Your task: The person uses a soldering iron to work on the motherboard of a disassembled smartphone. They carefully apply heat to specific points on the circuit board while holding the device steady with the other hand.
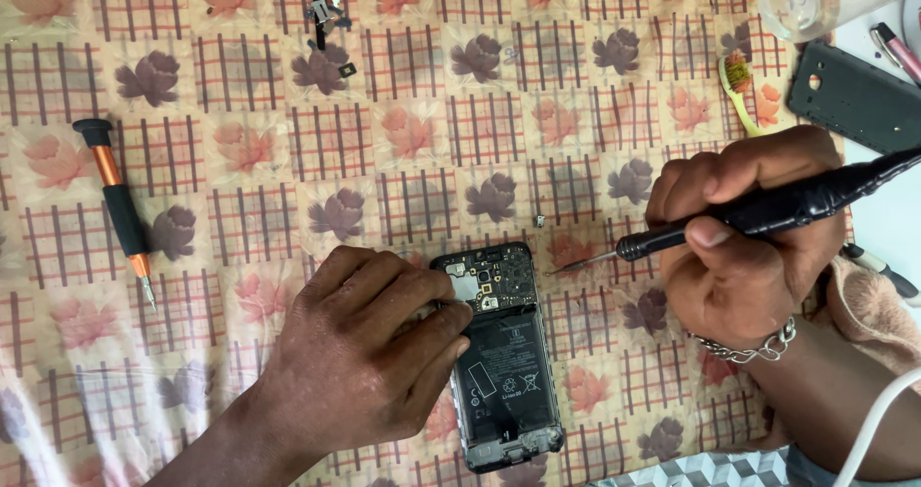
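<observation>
An opened phone (504,372) lies back-up on the patterned tablecloth, its circuit board and black battery exposed. My left hand (360,353) rests on the phone's left side, fingers curled against the board near the top. My right hand (743,247) grips a black soldering iron (767,213), held like a pen. Its thin metal tip points left and hovers just right of the phone's upper edge, not touching it.
An orange and black screwdriver (120,209) lies at the left. Small phone parts (326,12) sit near the top. A green toothbrush (739,89), a black back cover (854,98) and a clear container (815,2) are at the upper right. A tiny screw (540,220) lies above the phone.
</observation>
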